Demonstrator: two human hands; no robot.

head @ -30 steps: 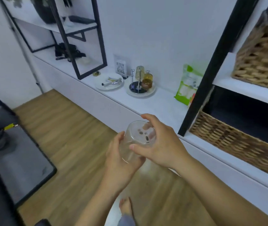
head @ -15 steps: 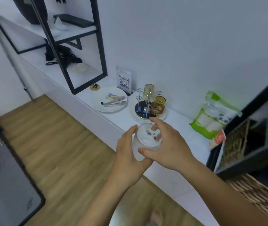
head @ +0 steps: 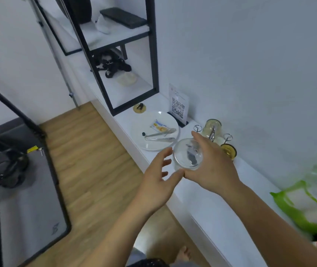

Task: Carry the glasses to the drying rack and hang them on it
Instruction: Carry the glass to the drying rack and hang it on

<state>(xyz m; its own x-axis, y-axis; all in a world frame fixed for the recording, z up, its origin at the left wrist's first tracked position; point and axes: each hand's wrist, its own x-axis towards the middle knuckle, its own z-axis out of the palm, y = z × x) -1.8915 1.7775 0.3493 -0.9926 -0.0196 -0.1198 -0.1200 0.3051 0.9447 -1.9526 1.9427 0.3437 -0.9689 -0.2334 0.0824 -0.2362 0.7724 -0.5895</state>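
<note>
My right hand [head: 210,166] grips a clear glass [head: 187,156], base toward me, over the white counter's front edge. Just left of the glass is my left hand [head: 158,178], fingers spread and off the glass. Behind my right hand stands the wire drying rack [head: 212,132] with looped prongs. A pale yellow glass [head: 212,125] hangs upside down on it at the back. An amber glass [head: 230,150] sits on its right side. The rack's base is hidden by my hand.
A white plate [head: 153,132] with metal tongs and a snack packet lies left of the rack. A QR-code sign [head: 179,105] stands against the wall. A black shelf frame [head: 153,54] rises at the left. Green bags [head: 304,201] lie on the counter at right.
I have stepped closer to the rack, which is now just behind the glass. My left hand has let go of the glass and spread; my right hand still holds it.
</note>
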